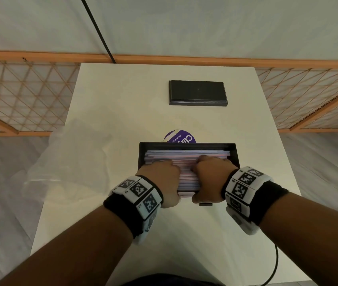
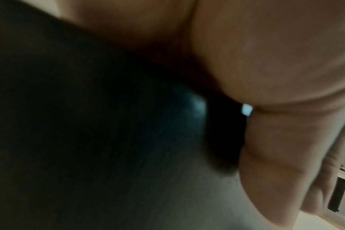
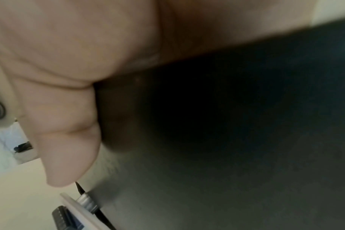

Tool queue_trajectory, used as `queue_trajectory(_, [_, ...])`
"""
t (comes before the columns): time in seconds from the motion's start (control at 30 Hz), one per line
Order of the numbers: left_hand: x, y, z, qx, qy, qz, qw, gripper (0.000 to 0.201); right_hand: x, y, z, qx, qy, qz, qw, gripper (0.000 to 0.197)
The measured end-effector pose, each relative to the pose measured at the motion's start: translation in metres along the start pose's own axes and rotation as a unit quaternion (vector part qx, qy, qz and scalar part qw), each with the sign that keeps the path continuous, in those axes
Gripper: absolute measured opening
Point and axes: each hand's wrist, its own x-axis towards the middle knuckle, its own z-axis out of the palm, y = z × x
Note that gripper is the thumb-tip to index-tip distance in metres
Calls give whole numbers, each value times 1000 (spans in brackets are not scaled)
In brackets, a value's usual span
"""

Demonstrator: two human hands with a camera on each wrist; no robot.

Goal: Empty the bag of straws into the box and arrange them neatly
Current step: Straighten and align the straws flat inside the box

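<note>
A black box (image 1: 186,144) stands mid-table, packed with pastel straws (image 1: 186,156) lying crosswise in a level stack. Both hands are in its near half. My left hand (image 1: 162,179) curls its fingers down over the straws, and my right hand (image 1: 211,178) does the same beside it. Both thumbs lie at the box's near wall. In the left wrist view the thumb (image 2: 276,155) lies against the dark box wall (image 2: 108,124). The right wrist view shows the right thumb (image 3: 65,132) on the same wall (image 3: 226,124). The fingertips are hidden among the straws.
The clear plastic bag (image 1: 71,159) lies crumpled at the table's left edge. A black lid (image 1: 198,93) rests at the far middle of the white table (image 1: 122,100). A purple round label (image 1: 179,137) peeks out behind the box. An orange lattice fence (image 1: 19,93) runs beyond.
</note>
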Motion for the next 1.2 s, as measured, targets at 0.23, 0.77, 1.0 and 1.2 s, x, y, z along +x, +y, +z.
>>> queue_trajectory(0.23, [-3, 0, 0, -10, 6, -2, 1000, 50, -6, 0, -4, 17, 15, -15, 1000, 46])
queue_trajectory(0.77, [-15, -2, 1, -20, 49, 2, 999, 52, -4, 0, 1, 9, -5, 3, 1000, 44])
queue_trajectory(1.0, [-10, -2, 9, -1, 40, -5, 999, 61, -6, -2, 4, 8, 11, 12, 1000, 41])
queue_trajectory(1.2, [-7, -2, 7, -3, 31, 4, 999, 56, -5, -1, 2, 8, 8, 15, 1000, 50])
